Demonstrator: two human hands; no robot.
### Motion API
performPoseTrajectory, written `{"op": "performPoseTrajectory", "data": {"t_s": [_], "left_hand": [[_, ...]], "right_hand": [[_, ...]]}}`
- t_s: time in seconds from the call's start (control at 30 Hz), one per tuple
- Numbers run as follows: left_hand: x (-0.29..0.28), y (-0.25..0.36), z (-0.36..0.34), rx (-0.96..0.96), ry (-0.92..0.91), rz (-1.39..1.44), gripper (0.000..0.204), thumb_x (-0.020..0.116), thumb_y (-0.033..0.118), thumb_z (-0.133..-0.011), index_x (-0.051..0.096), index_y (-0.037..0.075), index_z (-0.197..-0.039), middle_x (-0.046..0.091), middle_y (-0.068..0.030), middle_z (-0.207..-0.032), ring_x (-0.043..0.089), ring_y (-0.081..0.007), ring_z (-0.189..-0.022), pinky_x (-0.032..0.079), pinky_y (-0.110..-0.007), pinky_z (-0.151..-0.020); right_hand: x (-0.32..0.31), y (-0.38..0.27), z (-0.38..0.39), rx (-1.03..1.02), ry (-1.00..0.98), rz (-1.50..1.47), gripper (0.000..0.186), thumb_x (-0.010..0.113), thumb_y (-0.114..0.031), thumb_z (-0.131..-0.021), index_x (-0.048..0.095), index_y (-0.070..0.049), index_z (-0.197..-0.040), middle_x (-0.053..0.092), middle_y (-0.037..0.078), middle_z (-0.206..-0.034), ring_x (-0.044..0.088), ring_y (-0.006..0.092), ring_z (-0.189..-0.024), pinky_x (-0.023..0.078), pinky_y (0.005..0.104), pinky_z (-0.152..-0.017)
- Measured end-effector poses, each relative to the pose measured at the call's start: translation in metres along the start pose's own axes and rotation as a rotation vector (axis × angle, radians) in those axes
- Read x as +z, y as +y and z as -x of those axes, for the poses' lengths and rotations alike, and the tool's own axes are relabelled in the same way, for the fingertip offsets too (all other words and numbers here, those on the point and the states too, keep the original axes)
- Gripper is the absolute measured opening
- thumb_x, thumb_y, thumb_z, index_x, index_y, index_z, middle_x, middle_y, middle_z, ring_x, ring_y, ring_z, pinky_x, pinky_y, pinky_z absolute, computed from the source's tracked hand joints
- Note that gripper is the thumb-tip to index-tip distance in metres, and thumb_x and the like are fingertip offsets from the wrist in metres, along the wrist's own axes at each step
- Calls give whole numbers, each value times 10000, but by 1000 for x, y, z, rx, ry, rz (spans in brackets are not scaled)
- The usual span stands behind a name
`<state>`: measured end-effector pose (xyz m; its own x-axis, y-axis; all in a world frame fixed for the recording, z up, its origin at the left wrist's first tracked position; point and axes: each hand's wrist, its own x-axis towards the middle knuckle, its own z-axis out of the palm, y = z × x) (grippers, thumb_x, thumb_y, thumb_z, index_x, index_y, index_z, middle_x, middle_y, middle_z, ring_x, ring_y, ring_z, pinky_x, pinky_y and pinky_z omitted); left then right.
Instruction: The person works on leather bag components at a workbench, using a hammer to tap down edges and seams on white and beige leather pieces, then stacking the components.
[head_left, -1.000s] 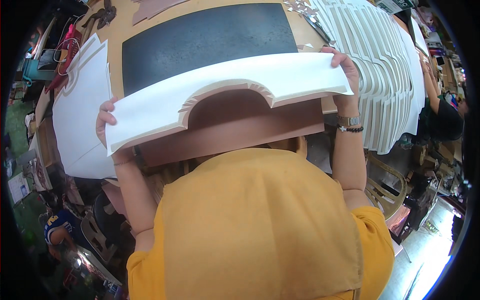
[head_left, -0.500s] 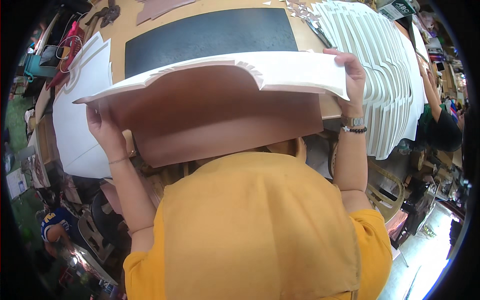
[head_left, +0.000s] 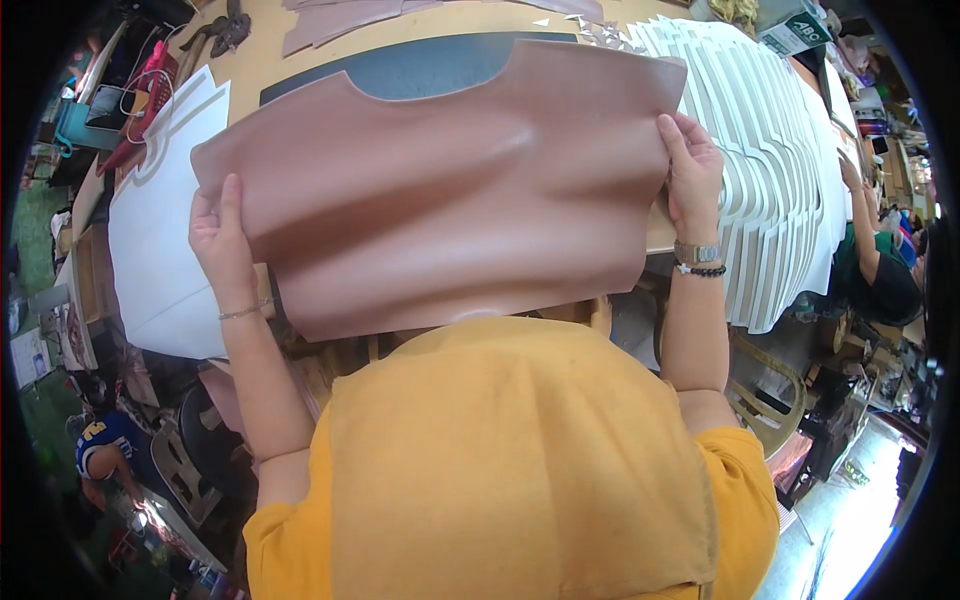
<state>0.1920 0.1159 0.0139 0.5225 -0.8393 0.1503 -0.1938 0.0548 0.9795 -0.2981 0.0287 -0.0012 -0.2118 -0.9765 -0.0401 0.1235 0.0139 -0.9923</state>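
Observation:
A large brown leather panel (head_left: 450, 190) with a curved notch in its far edge spans the space between my hands, its smooth side up. My left hand (head_left: 222, 232) pinches the left edge, thumb on top and fingers underneath. At the right edge my right hand (head_left: 692, 168) grips the panel in the same way, thumb over the face. The leather sags in soft folds, and its near edge hangs close to my front. Beneath its far part lies a black mat (head_left: 420, 68), mostly covered. The panel's underside is hidden.
Overlapping white panels (head_left: 765, 170) are layered at the right. White sheets (head_left: 165, 230) lie on the left. Beyond the mat are brown leather pieces (head_left: 340, 22) and small scraps (head_left: 600, 35) on the wooden table (head_left: 270, 50). A co-worker's arm (head_left: 862, 215) shows at far right.
The panel's far edge, earlier folded up with its white underside and notched border showing, now lies away from me with the brown face exposed. Both hands have turned, thumbs now on top.

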Motion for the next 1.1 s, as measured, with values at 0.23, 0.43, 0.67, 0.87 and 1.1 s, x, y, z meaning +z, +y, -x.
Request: {"op": "performPoseTrajectory", "data": {"t_s": [0.23,0.43,0.67,0.87,1.1], "left_hand": [[32,4,-6,255,123,-254,338,660,166,-977,613,-7,-1263,614,-124,-1297,590,-221,-1191,445,-334,-1028],[57,11,-13,502,-338,-633,316,671,165,-940,660,57,-1237,649,-124,-1262,614,-276,-1175,449,-374,-1033],[158,-8,-1,744,-539,-814,308,692,266,-912,689,98,-1170,602,-81,-1325,613,-306,-1149,409,-492,-1062],[169,-2,-8,521,-650,-722,225,728,286,-880,690,147,-1053,669,-16,-1079,616,-233,-1072,222,-662,-1131],[172,2,-3,499,-679,-633,134,694,278,-918,719,201,-1025,669,39,-927,632,-163,-913,105,-672,-1163]], "right_hand": [[21,-4,-6,-368,59,291,339,716,-133,-939,621,-10,-1240,676,38,-1124,604,106,-1022,511,241,-825],[48,-7,-8,-503,-229,670,276,703,-144,-910,677,-80,-1177,690,80,-1147,639,230,-1071,504,359,-908],[125,18,-27,-889,-615,914,257,690,-195,-904,689,-106,-1145,667,90,-1227,576,317,-1210,453,462,-1035],[131,4,-42,-740,-795,1066,212,718,-262,-882,682,-128,-1043,673,41,-1135,537,300,-1233,321,636,-1108],[130,-11,-54,-712,-991,1105,148,687,-251,-906,705,-146,-1008,666,41,-995,570,273,-1070,357,534,-1090]]}}
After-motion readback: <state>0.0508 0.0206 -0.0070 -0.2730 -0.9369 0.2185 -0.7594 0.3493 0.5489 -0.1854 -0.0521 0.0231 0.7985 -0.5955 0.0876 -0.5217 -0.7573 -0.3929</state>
